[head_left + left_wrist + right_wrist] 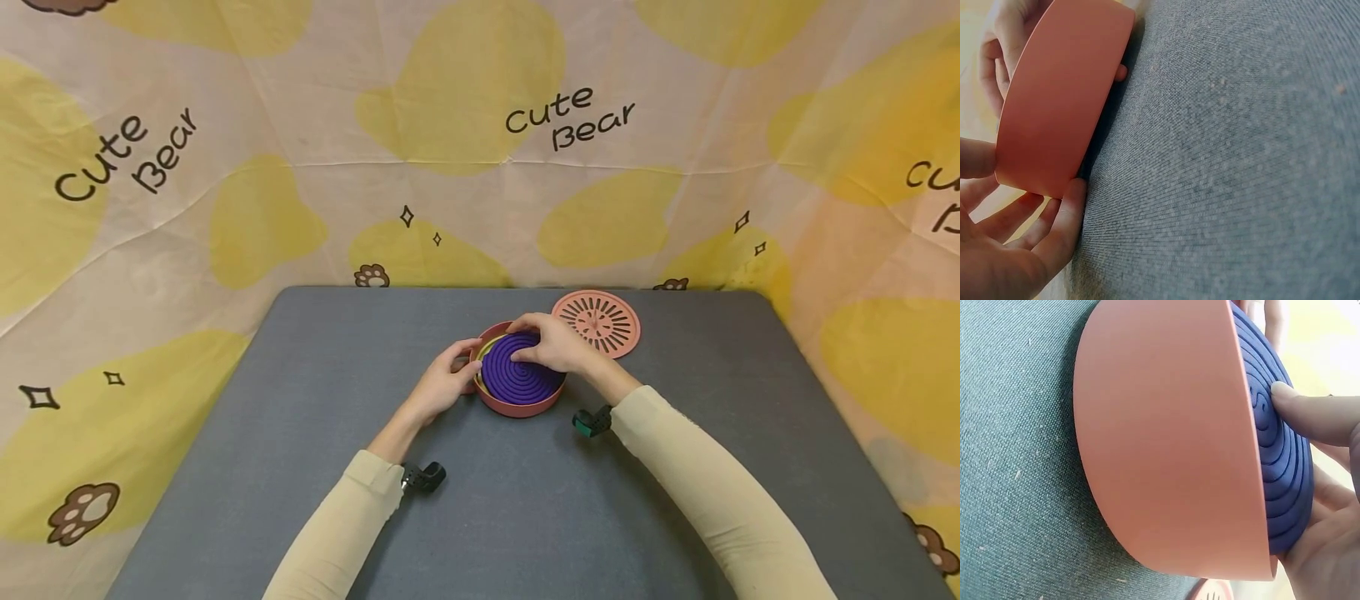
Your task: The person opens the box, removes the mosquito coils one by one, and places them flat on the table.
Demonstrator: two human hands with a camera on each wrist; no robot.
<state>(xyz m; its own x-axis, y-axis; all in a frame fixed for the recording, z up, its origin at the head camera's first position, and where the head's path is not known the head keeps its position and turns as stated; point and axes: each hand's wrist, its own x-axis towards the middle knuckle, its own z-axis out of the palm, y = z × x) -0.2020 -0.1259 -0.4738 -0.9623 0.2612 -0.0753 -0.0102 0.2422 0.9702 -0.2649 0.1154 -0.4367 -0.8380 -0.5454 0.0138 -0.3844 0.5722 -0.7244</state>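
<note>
A purple mosquito coil lies tilted over the mouth of a round pink holder. My right hand pinches the coil near its far right part, thumb on the top face and fingers round the edge. In the right wrist view, the purple coil rises above the holder's rim. A yellow-green piece peeks out beneath it at the left. At the holder's left side, my left hand grips the wall. The left wrist view shows its thumb near the rim and its fingers against the lower wall of the holder.
Behind and to the right of the holder lies a round pink slotted lid, partly covered by the right hand. All stand on a grey table, with a patterned cloth hanging along its back and sides.
</note>
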